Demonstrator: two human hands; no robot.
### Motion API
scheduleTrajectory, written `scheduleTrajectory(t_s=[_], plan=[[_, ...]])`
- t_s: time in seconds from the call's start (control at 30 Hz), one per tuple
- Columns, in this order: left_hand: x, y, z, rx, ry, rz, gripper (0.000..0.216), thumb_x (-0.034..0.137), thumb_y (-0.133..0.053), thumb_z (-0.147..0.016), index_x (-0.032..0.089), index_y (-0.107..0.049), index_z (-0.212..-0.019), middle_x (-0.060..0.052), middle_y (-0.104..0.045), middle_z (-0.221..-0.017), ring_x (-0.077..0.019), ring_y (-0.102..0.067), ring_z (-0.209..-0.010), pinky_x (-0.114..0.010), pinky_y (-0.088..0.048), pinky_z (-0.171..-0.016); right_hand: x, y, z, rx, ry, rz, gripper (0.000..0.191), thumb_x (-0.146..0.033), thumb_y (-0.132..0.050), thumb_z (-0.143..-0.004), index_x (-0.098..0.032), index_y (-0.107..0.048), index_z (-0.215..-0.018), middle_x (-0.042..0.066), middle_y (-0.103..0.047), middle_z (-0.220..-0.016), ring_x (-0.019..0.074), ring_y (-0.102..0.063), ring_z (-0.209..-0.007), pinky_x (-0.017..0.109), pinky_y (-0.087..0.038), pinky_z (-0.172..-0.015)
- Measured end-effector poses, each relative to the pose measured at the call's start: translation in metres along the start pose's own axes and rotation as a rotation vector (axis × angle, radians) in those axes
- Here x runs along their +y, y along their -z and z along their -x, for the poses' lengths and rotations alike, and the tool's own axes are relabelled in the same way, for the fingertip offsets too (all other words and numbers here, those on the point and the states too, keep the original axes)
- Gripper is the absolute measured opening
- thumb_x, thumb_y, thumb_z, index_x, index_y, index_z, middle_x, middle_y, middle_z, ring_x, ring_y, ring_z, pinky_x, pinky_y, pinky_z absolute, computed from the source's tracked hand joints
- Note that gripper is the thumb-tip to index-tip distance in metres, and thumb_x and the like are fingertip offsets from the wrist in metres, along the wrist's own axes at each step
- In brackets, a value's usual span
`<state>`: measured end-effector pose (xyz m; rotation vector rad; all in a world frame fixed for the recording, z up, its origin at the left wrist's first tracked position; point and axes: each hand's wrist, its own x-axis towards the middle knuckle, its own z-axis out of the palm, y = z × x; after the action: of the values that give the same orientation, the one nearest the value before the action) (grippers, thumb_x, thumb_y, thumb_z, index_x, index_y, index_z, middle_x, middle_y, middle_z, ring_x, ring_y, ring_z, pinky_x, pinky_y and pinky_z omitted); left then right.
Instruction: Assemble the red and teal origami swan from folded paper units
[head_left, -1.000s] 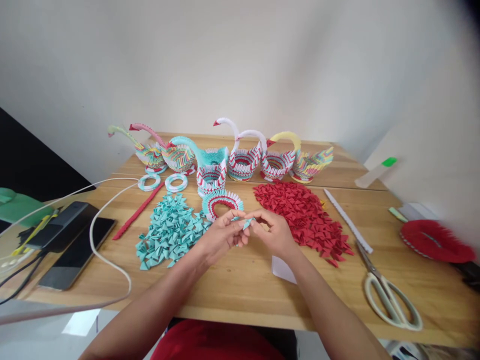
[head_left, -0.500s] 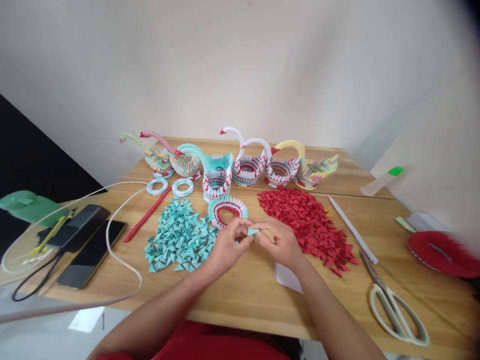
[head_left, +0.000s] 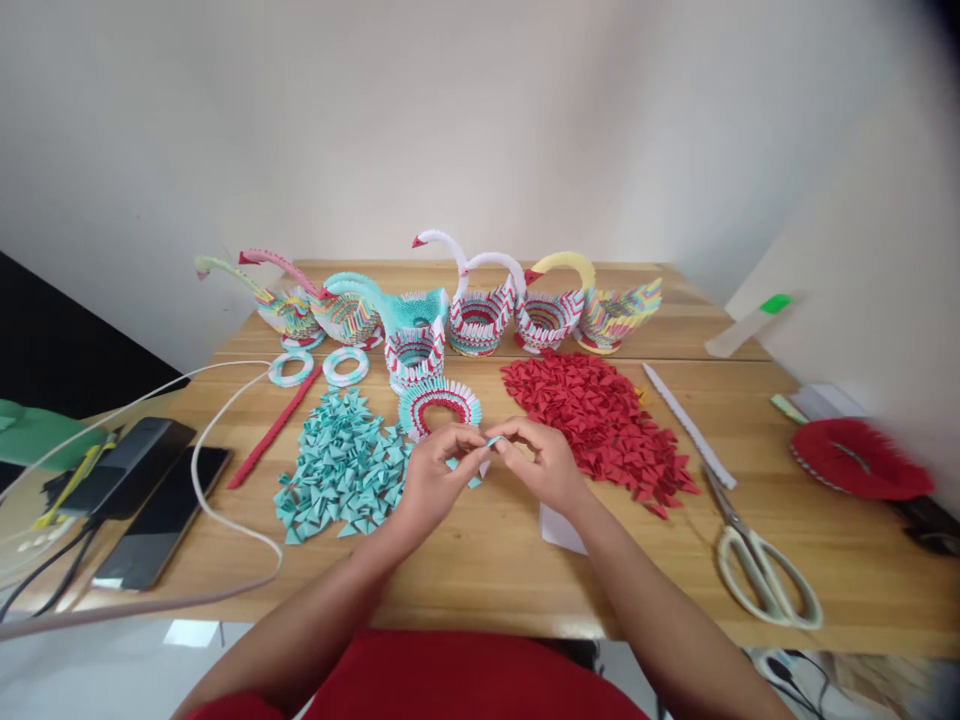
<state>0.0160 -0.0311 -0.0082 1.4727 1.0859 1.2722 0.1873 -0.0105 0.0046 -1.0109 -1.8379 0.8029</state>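
Your left hand [head_left: 441,477] and right hand [head_left: 545,466] pinch a teal paper piece [head_left: 494,441] nearer you than the ring [head_left: 440,391]; the red pile [head_left: 600,430] lies to the ring's right.

Clock centred on the 2 hands [head_left: 436,472], pinching at least 1 teal piece [head_left: 495,441]. Had 6 swans [head_left: 481,343] from 10 to 2 o'clock, 2 small rings [head_left: 328,368] at 10, 1 teal pile [head_left: 341,470] at 9, 1 red pile [head_left: 600,430] at 3, 1 scissors [head_left: 739,525] at 4, 1 phone [head_left: 163,516] at 9.
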Motion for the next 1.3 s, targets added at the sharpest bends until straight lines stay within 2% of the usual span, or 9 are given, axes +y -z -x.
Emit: scheduleTrajectory(t_s=[0.13, 0.2, 0.37, 0.53, 0.73, 1.1, 1.3], plan=[[0.0021, 0.001, -0.0018, -0.03, 0.134, 0.148, 0.021, 0.034, -0.071, -0.078, 0.016, -0.062, -0.074, -0.004, -0.067, -0.081, -0.0124, -0.062, -0.066, -0.024, -0.052, -0.062, 0.0014, -0.0009, -0.0006, -0.018, -0.071, -0.106, 0.017, -0.025, -0.056, -0.085, -0.021, -0.072, -0.089, 0.004, -0.076, -0.085, 0.0173, -0.071, -0.074, 0.027, -0.055, -0.068], [0.0036, 0.0016, -0.0033, -0.024, 0.156, 0.16, 0.024, 0.037, -0.072, -0.076, 0.015, -0.062, -0.071, -0.004, -0.067, -0.08, -0.0126, -0.062, -0.065, -0.024, -0.053, -0.061, 0.0029, -0.0021, -0.0006, -0.019, -0.092, -0.132, 0.017, -0.026, -0.057, -0.084, -0.021, -0.072, -0.09, 0.003, -0.076, -0.084, 0.0174, -0.071, -0.074, 0.027, -0.056, -0.067], [0.0024, 0.0032, -0.0059, -0.015, 0.127, 0.131, 0.026, 0.038, -0.072, -0.074, 0.015, -0.064, -0.067, -0.008, -0.069, -0.084, -0.0173, -0.066, -0.079, -0.027, -0.054, -0.069, 0.0045, -0.0036, -0.0004, -0.007, -0.104, -0.117, 0.018, -0.026, -0.058, -0.084, -0.022, -0.074, -0.09, 0.003, -0.076, -0.082, 0.0168, -0.071, -0.072, 0.026, -0.056, -0.068], [0.0006, 0.0026, -0.0042, -0.001, 0.051, 0.045, 0.02, 0.033, -0.07, -0.078, 0.016, -0.067, -0.069, -0.007, -0.071, -0.082, -0.0168, -0.066, -0.075, -0.027, -0.054, -0.069, 0.0025, -0.004, 0.0, 0.015, -0.037, -0.004, 0.018, -0.026, -0.058, -0.084, -0.024, -0.075, -0.089, 0.003, -0.077, -0.083, 0.0172, -0.07, -0.073, 0.028, -0.054, -0.07], [0.0031, 0.002, -0.0022, 0.007, -0.068, -0.1, 0.01, 0.026, -0.07, -0.08, 0.017, -0.069, -0.074, -0.007, -0.072, -0.087, -0.0178, -0.067, -0.081, -0.026, -0.053, -0.072, 0.0014, -0.0055, 0.0011, 0.031, 0.047, 0.077, 0.018, -0.022, -0.056, -0.085, -0.023, -0.074, -0.088, 0.003, -0.076, -0.081, 0.017, -0.069, -0.07, 0.029, -0.053, -0.07], [-0.0001, 0.002, -0.005, -0.006, 0.074, 0.029, 0.018, 0.032, -0.068, -0.078, 0.015, -0.067, -0.071, -0.005, -0.07, -0.076, -0.0155, -0.066, -0.069, -0.025, -0.054, -0.065, 0.0061, -0.0069, 0.0018, 0.038, 0.081, 0.098, 0.018, -0.018, -0.057, -0.086, -0.023, -0.074, -0.091, 0.003, -0.077, -0.083, 0.0161, -0.07, -0.072, 0.027, -0.052, -0.07], [-0.0053, 0.003, -0.0052, -0.03, 0.047, 0.015, 0.016, 0.028, -0.065, -0.08, 0.015, -0.067, -0.072, -0.003, -0.069, -0.07, -0.0134, -0.064, -0.062, -0.023, -0.052, -0.062, 0.0063, -0.0069, 0.0022, 0.033, 0.159, 0.163, 0.019, -0.016, -0.056, -0.087, -0.021, -0.073, -0.094, 0.004, -0.077, -0.084, 0.0163, -0.07, -0.075, 0.027, -0.052, -0.071]])
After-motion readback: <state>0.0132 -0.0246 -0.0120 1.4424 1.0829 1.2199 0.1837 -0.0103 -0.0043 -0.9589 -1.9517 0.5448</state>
